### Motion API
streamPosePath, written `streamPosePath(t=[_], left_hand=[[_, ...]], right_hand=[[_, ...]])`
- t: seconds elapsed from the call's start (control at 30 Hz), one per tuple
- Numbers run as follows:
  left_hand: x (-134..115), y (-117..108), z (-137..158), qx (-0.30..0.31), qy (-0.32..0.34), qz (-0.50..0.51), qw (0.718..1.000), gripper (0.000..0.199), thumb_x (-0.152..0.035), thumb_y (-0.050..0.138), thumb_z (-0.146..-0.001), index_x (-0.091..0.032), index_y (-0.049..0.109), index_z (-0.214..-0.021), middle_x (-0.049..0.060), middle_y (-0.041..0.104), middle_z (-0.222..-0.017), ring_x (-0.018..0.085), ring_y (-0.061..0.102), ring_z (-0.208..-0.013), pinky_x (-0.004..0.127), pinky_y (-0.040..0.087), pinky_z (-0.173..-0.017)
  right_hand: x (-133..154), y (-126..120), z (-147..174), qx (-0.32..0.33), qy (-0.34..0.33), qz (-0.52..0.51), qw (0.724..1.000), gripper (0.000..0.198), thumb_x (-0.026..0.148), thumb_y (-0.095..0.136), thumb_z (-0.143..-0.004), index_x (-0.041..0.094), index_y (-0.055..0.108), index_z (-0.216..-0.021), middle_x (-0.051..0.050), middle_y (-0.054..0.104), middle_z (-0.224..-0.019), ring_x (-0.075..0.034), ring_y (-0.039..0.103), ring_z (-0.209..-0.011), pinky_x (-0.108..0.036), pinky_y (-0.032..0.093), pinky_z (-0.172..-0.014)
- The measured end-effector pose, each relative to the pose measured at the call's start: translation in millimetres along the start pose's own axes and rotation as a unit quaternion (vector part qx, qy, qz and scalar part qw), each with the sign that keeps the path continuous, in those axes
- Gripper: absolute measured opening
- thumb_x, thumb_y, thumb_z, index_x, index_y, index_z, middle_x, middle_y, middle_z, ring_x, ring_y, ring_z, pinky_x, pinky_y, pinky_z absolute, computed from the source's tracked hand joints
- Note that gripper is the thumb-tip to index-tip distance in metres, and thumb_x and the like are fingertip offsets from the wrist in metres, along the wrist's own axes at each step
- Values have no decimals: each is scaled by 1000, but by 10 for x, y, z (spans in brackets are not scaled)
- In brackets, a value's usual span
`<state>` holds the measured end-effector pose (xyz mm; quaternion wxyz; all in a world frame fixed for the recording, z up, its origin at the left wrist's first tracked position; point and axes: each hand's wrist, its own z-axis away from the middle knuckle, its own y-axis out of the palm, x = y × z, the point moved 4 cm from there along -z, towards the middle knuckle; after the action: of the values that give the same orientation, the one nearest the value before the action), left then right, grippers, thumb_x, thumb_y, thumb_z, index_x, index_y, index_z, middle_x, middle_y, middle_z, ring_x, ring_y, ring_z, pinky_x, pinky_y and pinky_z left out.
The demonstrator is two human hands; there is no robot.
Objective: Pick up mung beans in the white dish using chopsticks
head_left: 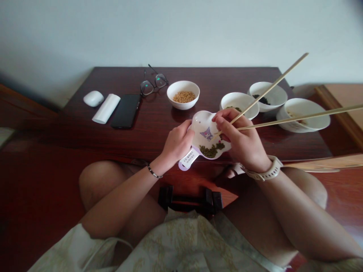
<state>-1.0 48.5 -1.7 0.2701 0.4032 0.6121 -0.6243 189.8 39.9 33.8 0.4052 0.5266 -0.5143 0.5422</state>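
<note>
At six o'clock of the surface (159,121), left hand (177,145) is gripping the dish (202,122); right hand (241,141) is pinching chopsticks (272,87), sorting beans (211,150); next pick likely needs fine tip closure.

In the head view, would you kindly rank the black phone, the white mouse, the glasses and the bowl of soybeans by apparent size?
1. Bowl of soybeans and black phone: too alike in apparent size to separate.
2. Glasses.
3. White mouse, clearly smallest.
All sit at a similar distance across the table, so the order seems fair.
</note>
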Motion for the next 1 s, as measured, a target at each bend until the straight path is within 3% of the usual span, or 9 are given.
streamPosePath(t=[0.33,0.53,0.73,1.0], left_hand=[[17,7,-7,3,-4,-10,1000,30,-31,41,-103,-20,69,-104,6,76,-93,16,64,-77,30,41,-67],[6,2,-4,3,-4,-9,1000,30,-32,41,-104,-20,68,-99,6,75,-90,16,62,-74,30,38,-65],[19,6,-6,7,-10,-12,1000,29,-32,41,-104,-21,66,-95,5,72,-87,15,61,-73,30,38,-64],[-4,-5,-6,4,-5,-9,1000,27,-29,41,-102,-21,66,-96,5,73,-87,16,62,-74,30,38,-64]], right_hand=[[-5,-51,-37,-9,-36,42,998,31,53,74,-98,22,69,-104,0,60,-81,-11,48,-65,-27,41,-59],[-20,-44,-52,4,-14,67,998,36,57,72,-99,20,71,-97,0,63,-69,-11,56,-58,-25,42,-54],[-6,-39,-63,11,6,55,998,49,66,62,-102,19,71,-92,-4,70,-80,-13,68,-66,-24,50,-58],[9,-103,-81,-14,-17,61,998,52,70,59,-102,21,72,-90,0,51,-66,-10,46,-57,-26,33,-51]])
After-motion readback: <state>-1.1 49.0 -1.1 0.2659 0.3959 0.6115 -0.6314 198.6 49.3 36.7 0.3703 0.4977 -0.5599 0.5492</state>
